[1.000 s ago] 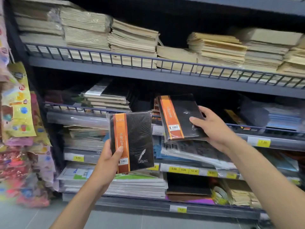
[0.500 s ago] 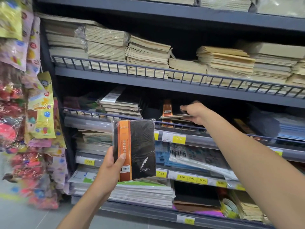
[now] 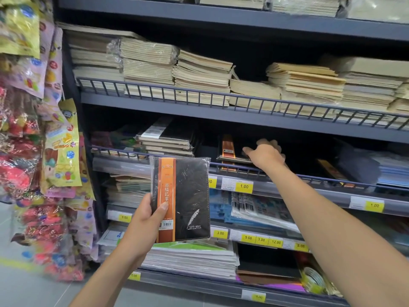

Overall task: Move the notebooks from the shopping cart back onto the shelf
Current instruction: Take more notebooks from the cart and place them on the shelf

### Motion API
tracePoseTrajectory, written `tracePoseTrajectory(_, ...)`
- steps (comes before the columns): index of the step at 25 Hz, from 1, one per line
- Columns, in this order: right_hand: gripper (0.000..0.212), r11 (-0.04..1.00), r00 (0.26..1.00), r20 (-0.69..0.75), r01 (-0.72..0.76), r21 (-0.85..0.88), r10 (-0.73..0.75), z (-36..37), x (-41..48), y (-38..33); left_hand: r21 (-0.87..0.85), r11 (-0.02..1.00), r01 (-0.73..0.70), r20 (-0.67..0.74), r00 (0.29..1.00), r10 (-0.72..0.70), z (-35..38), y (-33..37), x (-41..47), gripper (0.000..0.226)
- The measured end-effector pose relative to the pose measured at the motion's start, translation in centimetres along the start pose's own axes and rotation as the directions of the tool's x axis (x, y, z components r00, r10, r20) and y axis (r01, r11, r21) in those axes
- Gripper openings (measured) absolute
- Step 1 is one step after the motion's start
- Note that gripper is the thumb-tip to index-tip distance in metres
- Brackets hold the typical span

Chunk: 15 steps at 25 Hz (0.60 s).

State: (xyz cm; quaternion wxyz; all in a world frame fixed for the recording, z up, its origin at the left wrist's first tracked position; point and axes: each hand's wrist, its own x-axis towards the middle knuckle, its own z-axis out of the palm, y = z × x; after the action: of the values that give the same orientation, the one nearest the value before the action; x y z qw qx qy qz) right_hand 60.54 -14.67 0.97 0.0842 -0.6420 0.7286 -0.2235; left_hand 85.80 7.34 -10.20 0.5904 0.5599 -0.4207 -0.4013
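**One notebook on the shelf, one in my left hand**

The fingers of my left hand (image 3: 141,220) curl behind a shrink-wrapped black notebook (image 3: 188,196), and my thumb presses across its orange band. It is clamped upright, cover toward me, at about six o'clock in my view. I judge I hold it low so that the shelf opening stays free for my other arm.

My right hand (image 3: 267,155) reaches to about one o'clock, over the wire rail (image 3: 309,179) of the middle shelf (image 3: 332,196). Its fingers are spread and loose, gripping nothing. The thumb tip seems to touch the near edge of a matching notebook (image 3: 229,149), though blur hides how firmly. That notebook lies flat behind the rail at the hand's nine o'clock, its orange band facing up. The rail, I think, keeps it from sliding off.

At that notebook's nine o'clock, the same shelf holds a stack of dark notebooks (image 3: 168,140). A yellow price tag (image 3: 244,186) marked 1.00 sits just below the rail at six o'clock from my hand. The shelf above, at twelve o'clock, carries piles of beige exercise books (image 3: 199,72). The shopping cart is out of view.
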Motion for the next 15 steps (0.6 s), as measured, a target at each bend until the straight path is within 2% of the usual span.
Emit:
tracePoseTrajectory(2,0.062,0.996,0.993,-0.114,0.035,0.083,-0.026,-0.3,-1.2,0.8,-0.005,1.0,-0.01,0.029,1.0,0.01,0.4,1.3,0.2,0.018)
tracePoseTrajectory(4,0.056,0.966,0.962,-0.272,0.073,0.247,-0.003,-0.4,-3.4,2.5,0.001,1.0,-0.013,0.061,0.998,0.013,1.1,2.8,0.7,0.017)
tracePoseTrajectory(6,0.046,0.941,0.93,-0.367,0.127,0.314,-0.002,0.2,-6.6,5.1,-0.004,1.0,-0.008,0.112,0.994,0.008,2.0,4.4,1.3,0.017)
tracePoseTrajectory(8,0.04,0.953,0.925,-0.38,0.13,0.274,-0.018,1.2,-8.8,7.8,0.039,0.999,-0.008,0.175,0.985,0.001,3.4,6.0,2.5,0.017)
tracePoseTrajectory(10,0.044,0.98,0.934,-0.355,0.103,0.168,-0.037,2.1,-9.6,9.7,0.07,0.998,0.004,0.229,0.973,-0.02,5.3,7.7,3.9,0.017)
tracePoseTrajectory(12,0.048,0.989,0.936,-0.346,0.109,0.097,-0.069,2.6,-9.4,10.6,0.074,0.997,0.038,0.236,0.97,-0.054,7.2,9.2,5.6,0.015)
tracePoseTrajectory(15,0.057,0.989,0.934,-0.346,0.125,0.079,-0.09,3.0,-9.3,10.9,0.069,0.994,0.081,0.221,0.971,-0.094,10.0,11.2,8.5,0.011)
